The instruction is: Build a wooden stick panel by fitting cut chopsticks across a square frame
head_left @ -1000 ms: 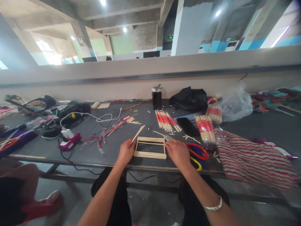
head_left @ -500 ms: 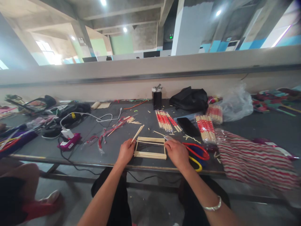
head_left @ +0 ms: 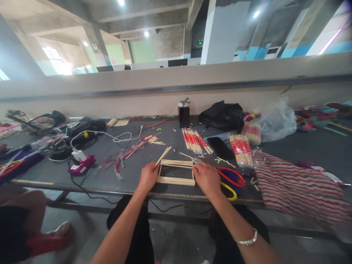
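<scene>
A rectangular frame of thin wooden sticks (head_left: 176, 180) lies on the dark table, several sticks along its near and far sides and one across each end. My left hand (head_left: 150, 176) is closed at its left end, pinching wooden sticks (head_left: 164, 155) that point up and away to the right. At the right end, my right hand (head_left: 206, 179) is closed with its fingertips against the frame. A thin stick (head_left: 186, 156) and a greyish pointed piece stick out above its fingers; their hidden ends cannot be seen. Red and yellow loops (head_left: 232, 176) lie beside the right wrist.
Red-wrapped bundles of sticks (head_left: 191, 141) and a black phone (head_left: 220, 147) lie beyond my right hand. A striped cloth (head_left: 297, 187) covers the right side. A purple power adapter (head_left: 81, 165) with cables sits left. Another person's leg (head_left: 30, 209) shows at lower left.
The sticks in my left hand have tipped slightly to the right. A stick on the frame's far side now lies closer to its neighbours. My right hand has barely moved.
</scene>
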`<state>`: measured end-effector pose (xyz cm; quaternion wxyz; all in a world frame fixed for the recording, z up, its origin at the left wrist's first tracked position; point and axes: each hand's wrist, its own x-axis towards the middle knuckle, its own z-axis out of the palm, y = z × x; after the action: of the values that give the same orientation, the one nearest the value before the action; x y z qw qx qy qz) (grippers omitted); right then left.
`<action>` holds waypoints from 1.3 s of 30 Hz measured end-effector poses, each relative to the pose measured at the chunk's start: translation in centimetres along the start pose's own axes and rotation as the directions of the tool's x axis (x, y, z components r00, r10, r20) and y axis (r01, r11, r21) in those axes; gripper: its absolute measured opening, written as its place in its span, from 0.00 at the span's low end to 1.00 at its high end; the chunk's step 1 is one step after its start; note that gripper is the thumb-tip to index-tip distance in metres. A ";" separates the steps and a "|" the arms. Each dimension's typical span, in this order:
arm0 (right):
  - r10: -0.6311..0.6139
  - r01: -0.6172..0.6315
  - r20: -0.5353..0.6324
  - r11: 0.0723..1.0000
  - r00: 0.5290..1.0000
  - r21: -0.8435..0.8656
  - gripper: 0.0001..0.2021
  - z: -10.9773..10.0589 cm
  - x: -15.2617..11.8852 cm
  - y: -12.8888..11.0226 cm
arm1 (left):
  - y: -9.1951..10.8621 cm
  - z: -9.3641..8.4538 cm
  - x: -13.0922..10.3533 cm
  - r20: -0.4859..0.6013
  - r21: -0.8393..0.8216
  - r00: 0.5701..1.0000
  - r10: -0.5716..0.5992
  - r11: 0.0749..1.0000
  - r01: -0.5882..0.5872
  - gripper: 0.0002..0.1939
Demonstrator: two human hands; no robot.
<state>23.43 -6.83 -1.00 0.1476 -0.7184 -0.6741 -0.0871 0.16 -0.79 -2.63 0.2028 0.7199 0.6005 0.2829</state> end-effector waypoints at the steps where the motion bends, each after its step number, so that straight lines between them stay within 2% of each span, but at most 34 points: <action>1: 0.002 -0.002 -0.001 1.000 1.000 -0.005 0.12 0.0 0.0 0.0 | 0.0 0.0 0.0 -0.001 0.007 1.000 0.004 1.000 -0.004 0.14; 14: 0.003 -0.004 -0.018 0.999 1.000 -0.038 0.15 -0.5 -0.2 -0.2 | 0.4 -0.2 -0.1 0.011 0.046 1.000 0.012 0.999 -0.013 0.14; 22: -0.017 0.017 0.006 0.999 1.000 -0.043 0.14 -0.4 -0.6 -0.3 | 0.4 -0.2 0.0 0.024 0.053 1.000 -0.009 0.999 0.008 0.15; 32: -0.004 0.004 0.043 1.000 0.999 -0.015 0.14 -0.1 -0.4 -0.3 | 0.5 -0.2 -0.1 0.040 0.078 0.999 0.037 0.996 -0.040 0.15; 39: 0.006 -0.005 0.056 1.000 0.998 -0.019 0.14 -0.2 -0.2 -0.4 | 0.8 -0.4 0.0 0.061 0.100 0.998 0.020 0.995 -0.026 0.15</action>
<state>23.05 -7.07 -0.89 0.1220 -0.7237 -0.6753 -0.0727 0.49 -0.96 -1.83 0.1810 0.7442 0.5994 0.2329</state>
